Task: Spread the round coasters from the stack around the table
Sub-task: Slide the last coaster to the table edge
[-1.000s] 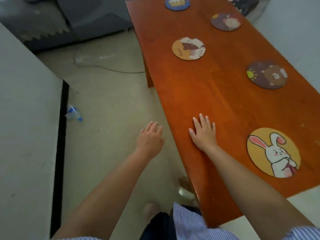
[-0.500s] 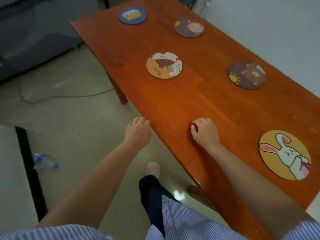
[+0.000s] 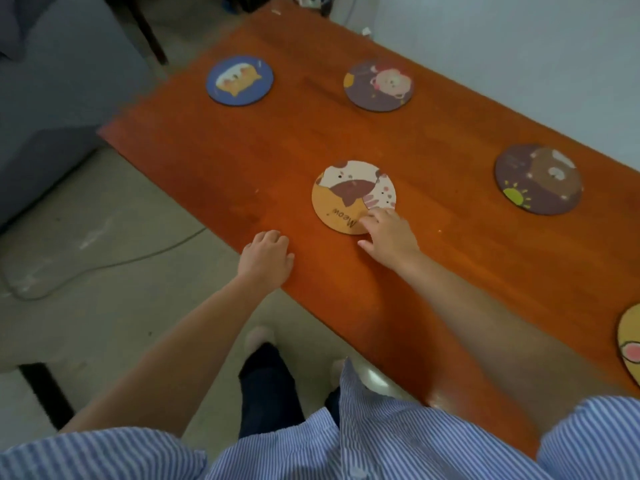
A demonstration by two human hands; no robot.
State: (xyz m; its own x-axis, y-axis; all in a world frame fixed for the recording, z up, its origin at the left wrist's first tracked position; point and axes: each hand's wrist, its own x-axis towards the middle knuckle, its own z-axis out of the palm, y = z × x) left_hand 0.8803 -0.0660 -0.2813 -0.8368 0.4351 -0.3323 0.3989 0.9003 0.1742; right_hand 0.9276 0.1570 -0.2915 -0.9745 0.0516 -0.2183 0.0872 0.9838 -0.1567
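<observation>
I see a glossy orange-brown wooden table [image 3: 450, 271]. Round blue coaster [image 3: 239, 81]: orange-and-white cat. Round purple coaster [image 3: 379, 85]: pink animal face. Round tan-and-cream coaster [image 3: 349, 192]: brown cat, "Meow" lettering. Round dark purple coaster [image 3: 538, 179]: brown bear, lime sun. My shirt sleeve [image 3: 381, 441]: blue-and-white stripes.
</observation>
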